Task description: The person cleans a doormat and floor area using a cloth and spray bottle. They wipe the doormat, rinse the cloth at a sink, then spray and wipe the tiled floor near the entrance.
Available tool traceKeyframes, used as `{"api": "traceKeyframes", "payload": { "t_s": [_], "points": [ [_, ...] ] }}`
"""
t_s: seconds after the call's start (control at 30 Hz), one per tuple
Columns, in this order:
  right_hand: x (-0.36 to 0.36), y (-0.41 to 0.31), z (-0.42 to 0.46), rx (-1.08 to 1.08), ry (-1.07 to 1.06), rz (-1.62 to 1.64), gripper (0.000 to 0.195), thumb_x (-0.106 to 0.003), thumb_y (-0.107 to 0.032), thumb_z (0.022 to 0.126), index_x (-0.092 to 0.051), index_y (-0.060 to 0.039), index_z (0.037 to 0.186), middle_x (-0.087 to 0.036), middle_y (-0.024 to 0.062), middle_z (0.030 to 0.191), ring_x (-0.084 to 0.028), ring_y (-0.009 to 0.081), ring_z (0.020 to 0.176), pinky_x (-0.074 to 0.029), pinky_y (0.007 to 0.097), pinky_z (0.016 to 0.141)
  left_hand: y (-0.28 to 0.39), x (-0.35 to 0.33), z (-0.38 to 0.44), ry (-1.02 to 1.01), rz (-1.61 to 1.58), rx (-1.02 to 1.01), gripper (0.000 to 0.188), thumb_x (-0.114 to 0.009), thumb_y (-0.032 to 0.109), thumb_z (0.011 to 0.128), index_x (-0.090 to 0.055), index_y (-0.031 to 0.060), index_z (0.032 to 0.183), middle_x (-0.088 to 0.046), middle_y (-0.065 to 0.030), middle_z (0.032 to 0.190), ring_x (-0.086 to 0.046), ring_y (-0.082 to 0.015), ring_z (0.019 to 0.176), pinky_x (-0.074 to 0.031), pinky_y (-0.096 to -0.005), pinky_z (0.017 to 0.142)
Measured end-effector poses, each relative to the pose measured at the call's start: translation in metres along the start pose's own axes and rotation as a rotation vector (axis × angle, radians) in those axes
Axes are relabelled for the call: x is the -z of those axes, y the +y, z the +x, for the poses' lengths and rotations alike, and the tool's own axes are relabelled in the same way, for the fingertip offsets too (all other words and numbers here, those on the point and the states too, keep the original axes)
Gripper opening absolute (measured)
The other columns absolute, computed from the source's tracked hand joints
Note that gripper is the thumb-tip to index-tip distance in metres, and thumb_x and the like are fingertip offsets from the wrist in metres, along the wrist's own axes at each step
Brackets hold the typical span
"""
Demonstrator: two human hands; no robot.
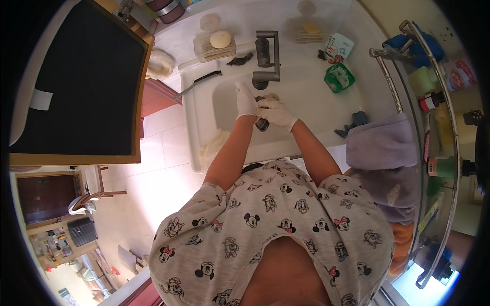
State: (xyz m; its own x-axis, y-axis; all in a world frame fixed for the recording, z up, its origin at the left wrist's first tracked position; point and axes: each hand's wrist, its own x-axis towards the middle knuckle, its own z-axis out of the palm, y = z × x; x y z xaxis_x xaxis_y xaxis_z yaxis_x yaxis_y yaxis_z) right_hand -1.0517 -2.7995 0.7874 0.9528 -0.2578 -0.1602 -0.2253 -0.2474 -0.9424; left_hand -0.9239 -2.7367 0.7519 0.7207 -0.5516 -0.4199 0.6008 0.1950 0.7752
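Both hands wear thin white gloves and meet over the white washbasin [306,126], below a dark grey faucet [264,53]. My right hand [276,111] is curled around a small dark object [262,124], whose kind I cannot tell; its lower end shows under the fingers. My left hand [246,100] is beside it at the left, fingers pointing up towards the faucet; its palm side by the object is partly hidden, so its hold is unclear. A narrow black-bristled brush [206,77] lies on the basin's left rim.
Behind the basin stand a clear soap box [214,51] with a round soap [220,39] and a printed packet [339,46]. A green plastic container [339,78] sits at the right. Dark blue cloth [354,123] and a lilac towel [379,141] are at the right edge.
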Motion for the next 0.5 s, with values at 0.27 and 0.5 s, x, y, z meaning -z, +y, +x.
{"api": "traceKeyframes", "payload": {
  "t_s": [0.27,0.5],
  "points": [
    [0.0,0.015,0.0,0.306,0.035,-0.312,0.018,-0.067,-0.022,0.09,-0.073,-0.0074,0.098,-0.058,0.0134,0.104,-0.058,0.0263,0.103,-0.046,0.0379,0.095,-0.013,0.013,0.008,-0.068,-0.306,-0.122,0.065,-0.047,0.038,0.103,-0.03,0.0098,0.159,-0.036,-0.0114,0.161,-0.03,-0.0309,0.149,-0.027,-0.0434,0.12],
    [0.0,0.033,0.016,0.018,0.26,-0.035,0.018,-0.066,-0.009,0.088,-0.067,-0.0049,0.106,-0.065,0.0108,0.102,-0.063,0.0218,0.096,-0.052,0.0358,0.087,-0.01,0.033,0.012,0.047,0.147,0.155,0.062,-0.06,0.047,0.098,-0.048,0.0042,0.142,-0.056,-0.015,0.132,-0.058,-0.0323,0.112,-0.047,-0.0472,0.1]
  ]
}}
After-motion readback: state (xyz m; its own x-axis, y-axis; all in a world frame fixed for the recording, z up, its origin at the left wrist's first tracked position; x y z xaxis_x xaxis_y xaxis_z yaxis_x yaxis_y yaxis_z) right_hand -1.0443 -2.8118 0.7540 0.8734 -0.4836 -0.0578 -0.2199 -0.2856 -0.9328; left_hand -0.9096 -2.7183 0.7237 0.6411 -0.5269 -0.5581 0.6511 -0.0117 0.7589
